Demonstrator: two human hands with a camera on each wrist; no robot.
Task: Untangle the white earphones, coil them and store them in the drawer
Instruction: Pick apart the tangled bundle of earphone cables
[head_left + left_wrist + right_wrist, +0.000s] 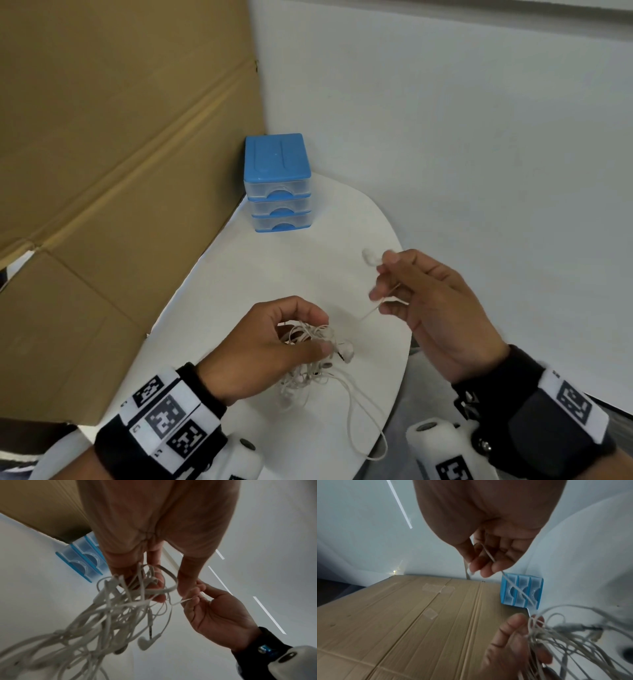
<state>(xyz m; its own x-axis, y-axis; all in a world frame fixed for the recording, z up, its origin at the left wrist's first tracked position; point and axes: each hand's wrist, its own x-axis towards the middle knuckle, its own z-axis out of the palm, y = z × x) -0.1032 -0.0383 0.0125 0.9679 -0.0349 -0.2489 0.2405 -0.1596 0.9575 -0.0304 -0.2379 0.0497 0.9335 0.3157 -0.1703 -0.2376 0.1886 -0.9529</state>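
A tangled bundle of white earphones (310, 359) hangs just above the white table (260, 274), and my left hand (274, 339) grips its top. Loops of cable (363, 421) trail down toward the table's front edge. My right hand (411, 294) is raised to the right and pinches one earbud (369, 257) and its cable, which runs taut back to the bundle. In the left wrist view the bundle (120, 608) hangs from my fingers with a loose earbud (145, 642) and the jack plug. The small blue drawer unit (278, 185) stands at the table's back, all three drawers shut.
A large cardboard box (113, 171) stands along the table's left side, close to the drawer unit (521, 591). White walls (479, 137) close in behind and to the right. The table's rounded edge (400, 359) lies under my right hand.
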